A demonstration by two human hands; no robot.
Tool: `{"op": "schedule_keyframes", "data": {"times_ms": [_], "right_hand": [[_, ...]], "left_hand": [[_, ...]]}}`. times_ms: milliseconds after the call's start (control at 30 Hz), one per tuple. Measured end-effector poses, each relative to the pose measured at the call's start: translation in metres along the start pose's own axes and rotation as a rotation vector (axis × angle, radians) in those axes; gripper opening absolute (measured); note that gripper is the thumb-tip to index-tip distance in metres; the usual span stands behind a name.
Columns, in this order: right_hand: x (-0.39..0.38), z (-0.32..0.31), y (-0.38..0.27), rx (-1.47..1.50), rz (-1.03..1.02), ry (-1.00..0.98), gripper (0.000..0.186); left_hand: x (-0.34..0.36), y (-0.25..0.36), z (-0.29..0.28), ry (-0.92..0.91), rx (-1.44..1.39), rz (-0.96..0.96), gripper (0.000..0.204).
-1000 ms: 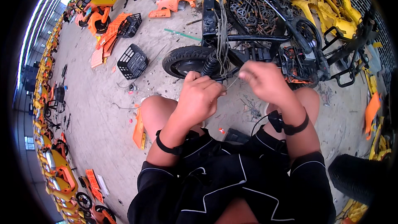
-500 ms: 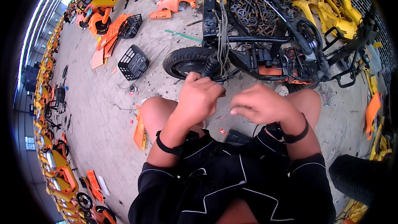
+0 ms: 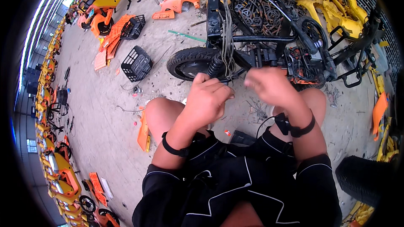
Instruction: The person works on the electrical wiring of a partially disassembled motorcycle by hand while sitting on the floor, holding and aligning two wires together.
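My left hand (image 3: 209, 101) is closed with its fingers curled, just below the black shock absorber (image 3: 215, 66) by the scooter's wheel (image 3: 191, 64). What it grips, if anything, is hidden. My right hand (image 3: 271, 87) is raised beside the stripped black scooter frame (image 3: 263, 39), in front of its middle. Its fingers are smeared by motion, so their hold cannot be made out. Grey cords (image 3: 227, 38) hang over the frame near the wheel. Exposed wiring and parts (image 3: 303, 65) fill the frame's right section.
A black plastic basket (image 3: 136, 64) lies left of the wheel. Beyond the frame is a heap of dark metal parts (image 3: 256, 10), with yellow panels (image 3: 328, 6) behind. An orange panel (image 3: 143, 130) is by my left knee. Scooters (image 3: 63, 176) line the far left.
My right hand has moved up and away from my left hand, toward the frame. The left hand has shifted slightly right and down and stays closed.
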State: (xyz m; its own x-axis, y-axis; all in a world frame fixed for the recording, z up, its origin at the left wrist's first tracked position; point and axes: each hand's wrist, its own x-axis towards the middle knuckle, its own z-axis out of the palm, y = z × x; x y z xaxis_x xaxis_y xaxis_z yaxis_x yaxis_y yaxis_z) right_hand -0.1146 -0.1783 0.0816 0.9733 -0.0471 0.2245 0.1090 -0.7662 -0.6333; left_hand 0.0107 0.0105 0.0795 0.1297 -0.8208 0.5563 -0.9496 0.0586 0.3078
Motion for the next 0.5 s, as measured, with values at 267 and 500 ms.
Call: {"op": "schedule_keyframes", "data": {"times_ms": [267,500], "right_hand": [[0.009,-0.016,-0.016,0.333,0.170,0.144,0.020],[-0.001,-0.006,-0.030,0.253,-0.213,-0.130,0.019]], "left_hand": [[-0.004,0.000,0.002,-0.010,-0.015,0.013,0.023],[-0.006,-0.010,0.000,0.014,0.012,-0.030,0.025]]}}
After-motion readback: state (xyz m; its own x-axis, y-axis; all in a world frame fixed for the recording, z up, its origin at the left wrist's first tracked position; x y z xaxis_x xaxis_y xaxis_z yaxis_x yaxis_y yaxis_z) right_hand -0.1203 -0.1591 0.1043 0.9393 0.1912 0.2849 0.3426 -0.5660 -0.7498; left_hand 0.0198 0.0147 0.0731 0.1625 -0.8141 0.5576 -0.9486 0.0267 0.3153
